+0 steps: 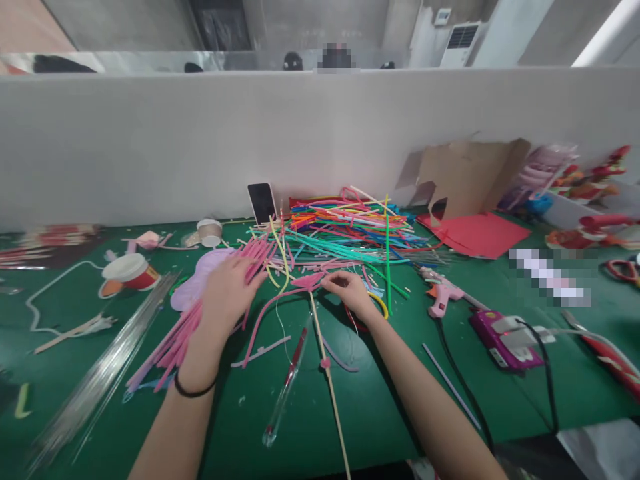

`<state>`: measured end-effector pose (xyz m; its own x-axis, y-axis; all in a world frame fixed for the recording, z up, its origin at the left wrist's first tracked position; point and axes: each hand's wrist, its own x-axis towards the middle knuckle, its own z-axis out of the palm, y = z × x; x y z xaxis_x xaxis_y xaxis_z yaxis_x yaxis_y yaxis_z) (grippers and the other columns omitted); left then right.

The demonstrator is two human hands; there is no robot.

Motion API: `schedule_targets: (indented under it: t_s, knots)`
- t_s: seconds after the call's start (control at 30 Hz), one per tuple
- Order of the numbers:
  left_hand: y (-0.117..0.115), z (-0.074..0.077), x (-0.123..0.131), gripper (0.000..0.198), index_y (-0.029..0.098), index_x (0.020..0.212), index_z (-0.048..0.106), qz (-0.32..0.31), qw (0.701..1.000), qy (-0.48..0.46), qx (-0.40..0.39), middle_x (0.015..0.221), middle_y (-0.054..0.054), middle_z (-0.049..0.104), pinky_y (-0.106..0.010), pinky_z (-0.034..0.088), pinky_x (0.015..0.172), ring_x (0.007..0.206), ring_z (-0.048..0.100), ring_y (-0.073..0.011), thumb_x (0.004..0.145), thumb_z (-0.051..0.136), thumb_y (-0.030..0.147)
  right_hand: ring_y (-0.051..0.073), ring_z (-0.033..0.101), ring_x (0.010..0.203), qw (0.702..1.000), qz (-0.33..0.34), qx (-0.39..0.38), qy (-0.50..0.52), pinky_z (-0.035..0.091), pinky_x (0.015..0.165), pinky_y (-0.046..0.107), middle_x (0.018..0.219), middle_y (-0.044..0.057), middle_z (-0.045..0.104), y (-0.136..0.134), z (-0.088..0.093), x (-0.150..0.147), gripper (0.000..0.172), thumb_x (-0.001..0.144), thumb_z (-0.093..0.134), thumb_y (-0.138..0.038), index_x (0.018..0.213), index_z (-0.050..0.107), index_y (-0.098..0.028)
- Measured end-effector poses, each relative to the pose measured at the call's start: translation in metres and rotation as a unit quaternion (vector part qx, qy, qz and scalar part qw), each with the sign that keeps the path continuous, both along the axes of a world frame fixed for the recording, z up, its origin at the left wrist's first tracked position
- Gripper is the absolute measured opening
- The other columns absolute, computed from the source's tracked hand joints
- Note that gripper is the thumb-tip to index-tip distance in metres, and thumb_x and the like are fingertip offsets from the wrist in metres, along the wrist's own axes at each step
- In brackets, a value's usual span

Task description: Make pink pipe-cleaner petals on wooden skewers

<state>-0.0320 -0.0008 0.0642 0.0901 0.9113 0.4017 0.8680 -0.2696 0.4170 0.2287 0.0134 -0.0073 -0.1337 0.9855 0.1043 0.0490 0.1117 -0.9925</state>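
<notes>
Right hand (346, 291) pinches pink fuzzy-wire shape (306, 282) | left hand (230, 287) half-curled, hold unclear | likely bendable; grip pale wooden stick (334, 393) toward near edge

Matt pipe cleaners (173, 339), smooth wooden stick (335, 407), glossy plastic sleeve (283, 403)

We hold both bare forearms (420, 380) forward, our left hand (229, 288) back upward with its thumb apart, our right hand (354, 292) curled into a fingertip pinch.
</notes>
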Motion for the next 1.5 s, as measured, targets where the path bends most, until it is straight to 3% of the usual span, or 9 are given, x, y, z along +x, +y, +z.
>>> schedule_targets:
  t_s: [0.07, 0.13, 0.27, 0.4, 0.63, 1.0, 1.17, 1.37, 1.5]
  knots:
    - [0.013, 0.005, 0.025, 0.05, 0.018, 0.118, 0.063, -0.138, 0.986, 0.075, -0.054, 0.124, -0.012, 0.064, -0.045, 0.039, 0.101, 0.117, 0.055, -0.0316, 0.08, 0.063, 0.05, 0.014, 0.057, 0.067, 1.0, 0.009, 0.004, 0.007, 0.043, 0.063, 0.026, 0.074, 0.002, 0.067, 0.0, 0.006, 0.003, 0.027, 0.069, 0.073, -0.043, 0.075, 0.069, -0.017]
    - [0.027, 0.005, 0.048, 0.055, 0.019, 0.12, 0.063, -0.207, 0.967, 0.11, -0.097, 0.12, -0.012, 0.065, -0.042, 0.043, 0.095, 0.113, 0.057, -0.0311, 0.076, 0.065, 0.053, 0.013, 0.056, 0.063, 1.0, 0.009, -0.003, 0.013, 0.043, 0.06, 0.025, 0.071, 0.002, 0.066, 0.002, 0.014, 0.008, 0.029, 0.07, 0.073, -0.045, 0.077, 0.07, -0.017]
    - [0.049, 0.011, 0.072, 0.037, 0.019, 0.102, 0.07, -0.233, 0.958, 0.09, -0.141, 0.096, -0.009, 0.072, -0.035, 0.047, 0.079, 0.089, 0.064, -0.0264, 0.083, 0.056, 0.047, 0.012, 0.054, 0.058, 0.999, 0.017, -0.001, 0.029, 0.042, 0.057, 0.025, 0.065, 0.001, 0.065, 0.014, 0.038, 0.019, 0.035, 0.068, 0.074, -0.049, 0.076, 0.07, -0.016]
    - [0.055, 0.032, 0.07, 0.042, 0.02, 0.115, 0.064, -0.278, 0.956, 0.021, -0.092, 0.113, -0.009, 0.068, -0.034, 0.046, 0.086, 0.101, 0.063, -0.0265, 0.077, 0.064, 0.036, 0.012, 0.055, 0.06, 0.998, 0.029, 0.051, 0.0, 0.042, 0.06, 0.024, 0.064, -0.001, 0.064, 0.03, 0.073, 0.016, 0.032, 0.069, 0.075, -0.047, 0.071, 0.068, -0.016]
    - [0.04, 0.065, 0.052, 0.041, 0.022, 0.116, 0.063, -0.257, 0.966, 0.023, 0.023, 0.105, -0.008, 0.069, -0.034, 0.047, 0.079, 0.091, 0.063, -0.0245, 0.076, 0.062, 0.025, 0.013, 0.059, 0.065, 0.992, 0.069, 0.066, 0.079, 0.045, 0.066, 0.026, 0.07, -0.001, 0.065, 0.03, 0.118, -0.012, 0.031, 0.068, 0.077, -0.046, 0.072, 0.065, -0.017]
    - [0.039, 0.068, 0.052, 0.041, 0.026, 0.12, 0.063, -0.269, 0.963, 0.029, 0.017, 0.109, -0.005, 0.07, -0.035, 0.046, 0.087, 0.1, 0.062, -0.025, 0.079, 0.06, 0.025, 0.013, 0.059, 0.072, 0.99, 0.049, 0.132, -0.005, 0.047, 0.068, 0.025, 0.079, 0.0, 0.065, 0.023, 0.123, -0.002, 0.021, 0.077, 0.071, -0.036, 0.086, 0.064, -0.018]
    - [0.039, 0.066, 0.052, 0.044, 0.026, 0.121, 0.062, -0.267, 0.961, 0.01, -0.066, 0.109, -0.006, 0.069, -0.033, 0.046, 0.079, 0.093, 0.063, -0.0263, 0.078, 0.063, 0.035, 0.013, 0.06, 0.07, 0.992, 0.064, 0.11, 0.01, 0.048, 0.066, 0.026, 0.076, -0.001, 0.064, 0.025, 0.122, 0.0, 0.024, 0.072, 0.075, -0.035, 0.083, 0.06, -0.02]
    - [0.044, 0.07, 0.054, 0.033, 0.02, 0.088, 0.066, -0.271, 0.945, -0.061, -0.173, 0.071, 0.001, 0.061, -0.024, 0.038, 0.055, 0.063, 0.055, -0.0159, 0.08, 0.059, 0.051, 0.016, 0.065, 0.072, 0.992, 0.081, 0.091, -0.019, 0.051, 0.065, 0.028, 0.077, -0.001, 0.067, 0.029, 0.115, 0.0, 0.034, 0.072, 0.075, -0.031, 0.1, 0.058, -0.022]
    - [0.047, 0.069, 0.054, 0.03, 0.019, 0.08, 0.062, -0.271, 0.941, -0.08, -0.186, 0.065, 0.003, 0.054, -0.023, 0.033, 0.051, 0.059, 0.049, -0.0135, 0.081, 0.058, 0.049, 0.019, 0.068, 0.075, 0.991, 0.105, 0.051, -0.064, 0.053, 0.066, 0.031, 0.082, 0.001, 0.072, 0.03, 0.112, 0.005, 0.053, 0.069, 0.078, -0.028, 0.115, 0.053, -0.024]
